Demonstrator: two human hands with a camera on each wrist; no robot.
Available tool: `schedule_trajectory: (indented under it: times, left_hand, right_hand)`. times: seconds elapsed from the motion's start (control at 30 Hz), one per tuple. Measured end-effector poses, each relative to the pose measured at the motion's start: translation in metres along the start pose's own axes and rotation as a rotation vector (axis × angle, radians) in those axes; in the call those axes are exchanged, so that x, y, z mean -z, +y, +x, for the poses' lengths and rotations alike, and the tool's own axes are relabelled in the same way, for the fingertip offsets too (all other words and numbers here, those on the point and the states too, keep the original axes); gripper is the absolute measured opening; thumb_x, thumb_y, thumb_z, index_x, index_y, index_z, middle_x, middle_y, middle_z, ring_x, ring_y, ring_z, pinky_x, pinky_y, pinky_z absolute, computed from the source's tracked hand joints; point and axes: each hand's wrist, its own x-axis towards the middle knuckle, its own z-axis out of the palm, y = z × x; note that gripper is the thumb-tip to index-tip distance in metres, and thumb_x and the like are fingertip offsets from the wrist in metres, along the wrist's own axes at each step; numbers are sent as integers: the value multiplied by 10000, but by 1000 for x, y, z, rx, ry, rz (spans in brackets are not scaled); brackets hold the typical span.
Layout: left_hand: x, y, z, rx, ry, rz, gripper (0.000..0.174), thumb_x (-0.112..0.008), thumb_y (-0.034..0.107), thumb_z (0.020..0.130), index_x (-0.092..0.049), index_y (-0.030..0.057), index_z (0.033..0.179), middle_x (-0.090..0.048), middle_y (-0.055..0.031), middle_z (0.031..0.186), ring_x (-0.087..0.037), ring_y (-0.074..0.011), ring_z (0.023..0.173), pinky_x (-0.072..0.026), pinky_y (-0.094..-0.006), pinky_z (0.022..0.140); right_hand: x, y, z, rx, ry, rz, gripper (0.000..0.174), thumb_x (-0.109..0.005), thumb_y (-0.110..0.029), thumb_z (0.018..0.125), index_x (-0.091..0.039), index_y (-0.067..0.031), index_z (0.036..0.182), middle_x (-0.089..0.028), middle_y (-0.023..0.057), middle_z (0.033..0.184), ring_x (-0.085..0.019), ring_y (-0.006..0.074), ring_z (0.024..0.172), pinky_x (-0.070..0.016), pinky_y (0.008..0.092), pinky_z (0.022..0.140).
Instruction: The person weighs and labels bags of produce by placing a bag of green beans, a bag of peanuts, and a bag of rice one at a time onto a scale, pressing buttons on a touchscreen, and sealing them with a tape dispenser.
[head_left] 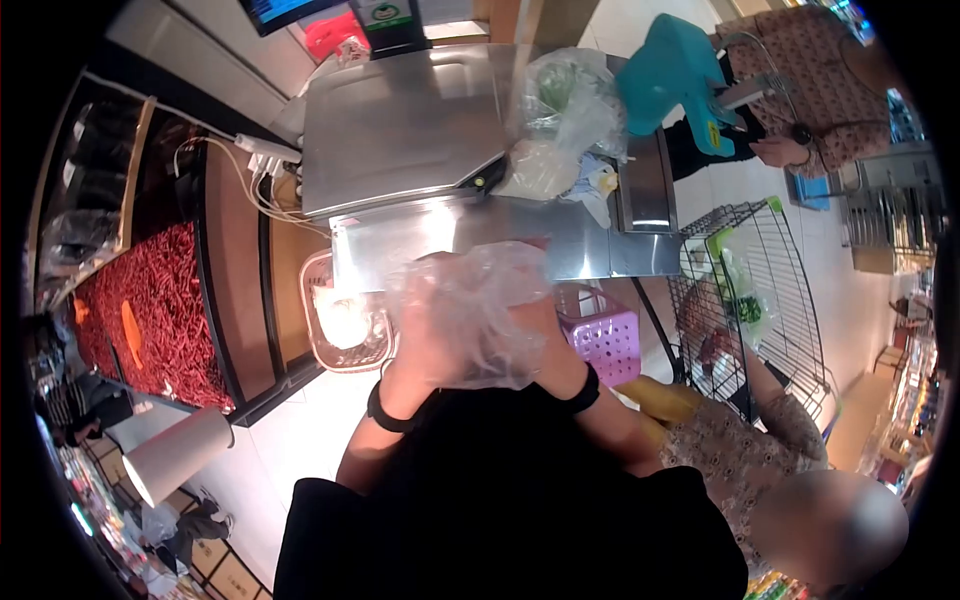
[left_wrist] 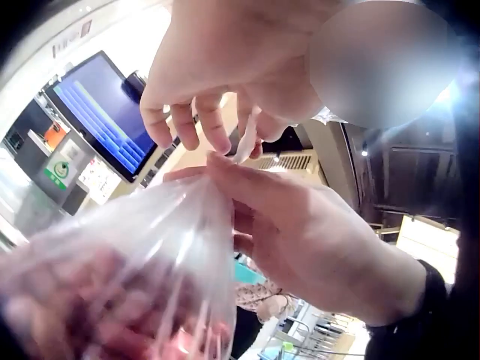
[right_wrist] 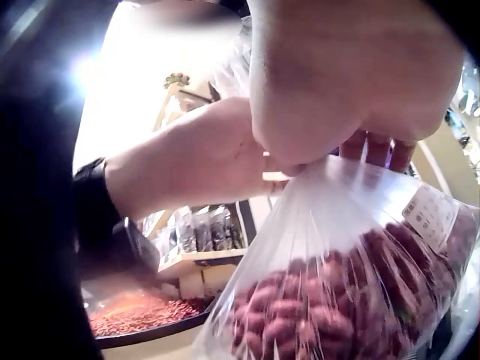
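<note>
A clear plastic bag (head_left: 475, 325) is between both hands in front of the chest. Dark red, lumpy pieces fill the bag (right_wrist: 315, 300), and a white printed label (right_wrist: 431, 214) is stuck on its side. In the left wrist view, my right hand (left_wrist: 300, 225) pinches the gathered neck of the bag (left_wrist: 172, 232) between thumb and fingers. Above it, my left hand (left_wrist: 232, 67) pinches the thin twisted end (left_wrist: 247, 142), its other fingers bent. The right wrist view shows my right hand (right_wrist: 352, 82) over the neck, partly hiding my left hand (right_wrist: 187, 157).
A steel counter (head_left: 400, 130) carries several plastic bags (head_left: 565, 95). Below its edge are a pink basket (head_left: 315, 335) and a purple basket (head_left: 605, 345). A wire cart (head_left: 780, 260) and a person in a patterned top (head_left: 735, 440) are at the right. Dried red chillies (head_left: 165, 310) fill a bin at left.
</note>
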Motion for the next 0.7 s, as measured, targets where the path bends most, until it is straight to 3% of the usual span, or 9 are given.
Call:
schedule_trajectory:
  times: [0.1, 0.2, 0.27, 0.4, 0.43, 0.5, 0.6, 0.63, 0.7]
  left_hand:
    - [-31, 1, 15, -191, -197, -48, 289, -633, 60, 689, -657, 17, 974, -634, -139, 954, -560, -319, 896, -444, -410, 778]
    - [-72, -8, 23, -252, -411, -3, 331, -577, 137, 784, -596, 41, 1100, -581, -139, 1127, -533, -340, 1009, -422, -410, 879]
    - [-99, -17, 23, -417, -370, -123, 198, -647, 133, 728, -631, 46, 904, -601, -107, 916, -549, -332, 854, -447, -398, 730]
    - [-101, -9, 34, 49, -534, -285, 340, -668, 207, 789, -582, 22, 1061, -591, -154, 951, -575, -335, 868, -467, -394, 765]
    - [-110, -25, 32, 15, -494, -320, 351, -688, 194, 794, -587, 20, 1081, -607, -160, 1033, -586, -314, 961, -457, -343, 830]
    - [-128, -50, 32, 104, -456, -258, 389, -700, 227, 779, -584, 8, 1079, -602, -171, 1047, -587, -321, 965, -461, -358, 838]
    - [-160, -70, 64, 96, -271, -121, 579, -743, 290, 730, -524, -51, 1144, -580, -232, 1069, -561, -372, 995, -447, -405, 881]
    - [-176, -75, 81, 53, -196, -48, 643, -751, 293, 720, -488, -67, 1183, -561, -254, 1093, -539, -387, 1029, -432, -417, 902]
    - [-221, -90, 120, -35, 39, -52, 839, -784, 366, 663, -399, -67, 1269, -506, -268, 1177, -477, -403, 1107, -385, -440, 950]
  right_hand:
    - [34, 12, -17, 118, 169, -74, 353, -682, -166, 675, -634, -67, 1010, -621, 85, 926, -590, 282, 901, -471, 393, 800]
    - [74, 20, -33, -56, 124, -243, 329, -643, -144, 704, -634, -63, 1022, -614, 110, 887, -589, 312, 798, -462, 408, 743]
    - [85, 74, -62, -30, 202, -394, 310, -633, -151, 712, -638, -65, 1009, -615, 126, 877, -583, 328, 769, -453, 425, 734]
    - [108, 120, -90, -171, 424, -802, 223, -578, -180, 801, -633, -30, 957, -606, 181, 863, -568, 381, 721, -443, 454, 694]
    - [117, 121, -89, -178, 426, -803, 223, -578, -180, 801, -633, -30, 957, -606, 181, 863, -568, 381, 721, -443, 454, 694]
    - [135, 126, -81, -585, 549, -453, 257, -521, -229, 885, -609, 8, 938, -602, 202, 811, -564, 396, 737, -436, 454, 673]
    - [151, 166, -87, -498, 675, -609, 334, -479, -288, 932, -592, 26, 943, -598, 208, 756, -585, 379, 735, -439, 438, 683]
    - [163, 147, -79, -760, 696, -241, 389, -473, -366, 930, -600, 2, 937, -604, 180, 691, -610, 336, 734, -440, 424, 725]
    - [170, 152, -76, -835, 768, -236, 419, -462, -402, 929, -600, -7, 929, -609, 161, 684, -617, 314, 717, -444, 417, 710]
